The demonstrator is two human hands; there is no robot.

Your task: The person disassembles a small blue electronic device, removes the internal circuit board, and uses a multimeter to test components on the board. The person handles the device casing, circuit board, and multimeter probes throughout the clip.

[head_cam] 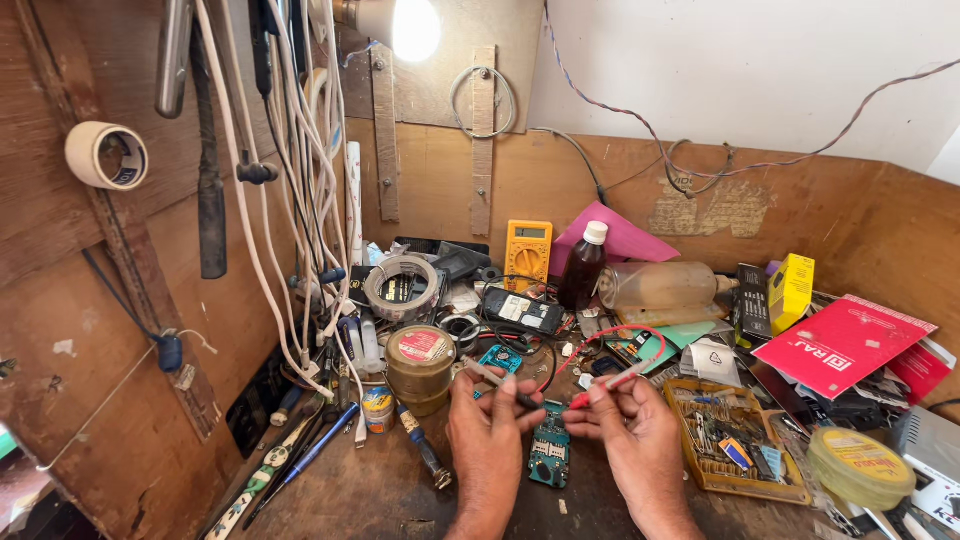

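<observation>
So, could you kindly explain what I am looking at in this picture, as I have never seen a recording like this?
There is one view, from a camera worn on a person's head, looking down at their own two bare hands over a cluttered wooden bench. The left hand holds a black probe; the right hand holds a red probe. Both tips point down toward a small blue circuit board lying between the hands. Behind sit a yellow meter, a dark bottle, tape rolls and a round tin. A parts tray lies to the right. Cables hang on the left wall beneath a lit bulb.
</observation>
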